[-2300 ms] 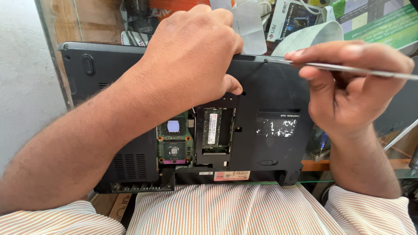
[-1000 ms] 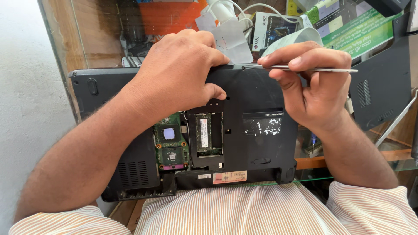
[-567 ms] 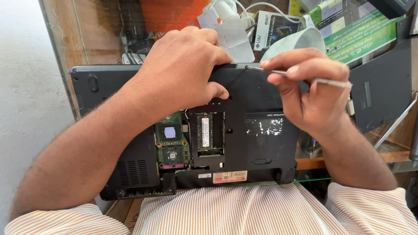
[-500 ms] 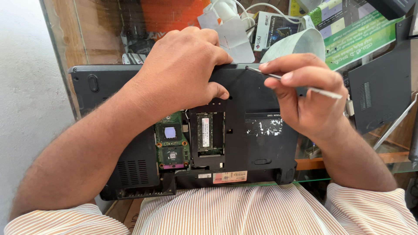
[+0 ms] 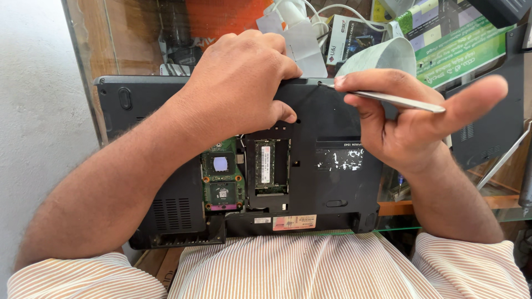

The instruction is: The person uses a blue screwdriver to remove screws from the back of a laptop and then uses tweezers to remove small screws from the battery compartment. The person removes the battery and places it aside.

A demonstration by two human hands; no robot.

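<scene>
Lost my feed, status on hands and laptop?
Left hand pressing the laptop's far edge. Right hand holding tweezers, tip at that edge. Bottom cover off, boards exposed.

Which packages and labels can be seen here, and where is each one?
Small box: behind the laptop, black and white.
Green leaflet: top right, green with pale panels.
Scratched sticker: on the laptop underside, black, flaking white.
Pale label: near front edge, rectangular.

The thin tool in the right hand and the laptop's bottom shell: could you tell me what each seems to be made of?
The thin tool looks like bare metal: silver-grey, smooth, with a bright sheen along its flat length. The laptop's bottom shell appears to be matte black moulded plastic, judging by its dull, even surface, its vent slots and the scuffed label on it. Neither can be confirmed by look alone.
</scene>
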